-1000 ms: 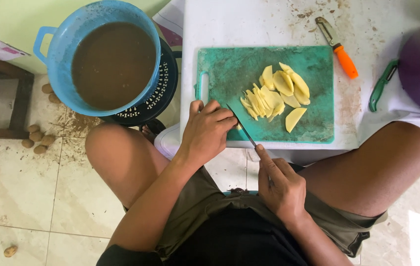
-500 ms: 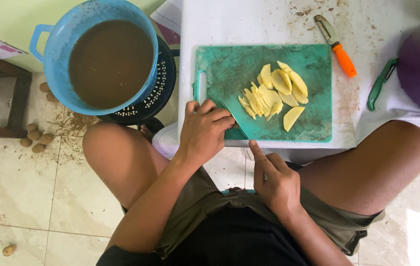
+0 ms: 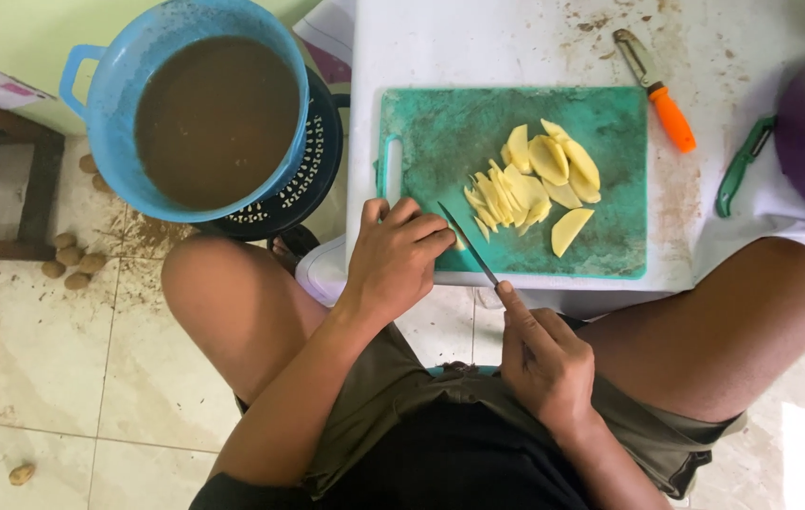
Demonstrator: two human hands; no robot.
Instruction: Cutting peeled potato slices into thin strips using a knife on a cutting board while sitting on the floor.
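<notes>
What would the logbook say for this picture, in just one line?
left hand: pressing on cutting board | right hand: holding knife | potato slices: piled on board

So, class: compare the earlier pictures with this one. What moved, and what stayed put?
The right hand rocked the knife down flat, then back up on edge. The left hand kept pressing at the green cutting board. Potato slices and blue tub stayed.

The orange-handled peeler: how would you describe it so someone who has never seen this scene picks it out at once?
Start at the white table and find the green cutting board with the potato slices. Just past the board's top right corner lies the orange-handled peeler, slanted, its metal head pointing away from the person. Its bright orange grip sets it apart from the green-handled peeler further right.
</notes>
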